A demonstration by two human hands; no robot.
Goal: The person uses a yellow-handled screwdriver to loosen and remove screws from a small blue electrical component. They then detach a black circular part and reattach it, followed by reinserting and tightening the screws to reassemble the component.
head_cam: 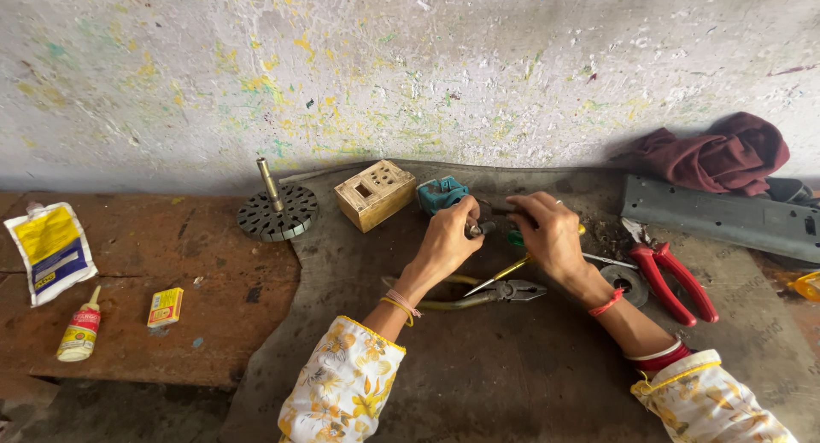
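Nearest the camera, at six o'clock, two floral sleeves with yellow cuffs come up from the bottom edge over a grey mat point(478, 366) spread on the bench. Just beyond the wrists lie pliers with pale handles point(487, 294), jaws pointing toward three o'clock, and a screwdriver with a yellow-green handle point(512, 268) lying across them.

At the centre, the left hand point(448, 238) is pinched shut on a small dark metal part point(480, 228), thumb and forefinger gripping it. The right hand point(551, 234) is closed around the other end of that part or a slim tool meeting it; the fingers hide which. The part sits between both hands, held just above the mat. To do this well, I judge the left pinch should stay firm and low, forearms braced on the mat, while the right hand makes small, controlled turns so nothing slips.

At three o'clock lie red-handled cutters point(675, 281) beside a dark ring point(622, 281). Toward nine o'clock on the wooden board sit a small glue bottle point(81, 330), a yellow box point(166, 306) and a pouch point(51, 251).

Farther off, at twelve o'clock, a teal plastic piece point(437, 193), a wooden block with holes point(374, 193) and a slotted round rotor on a shaft point(275, 211) stand before the paint-flecked wall. At two o'clock a maroon cloth point(717, 157) rests above a grey metal plate point(726, 217).
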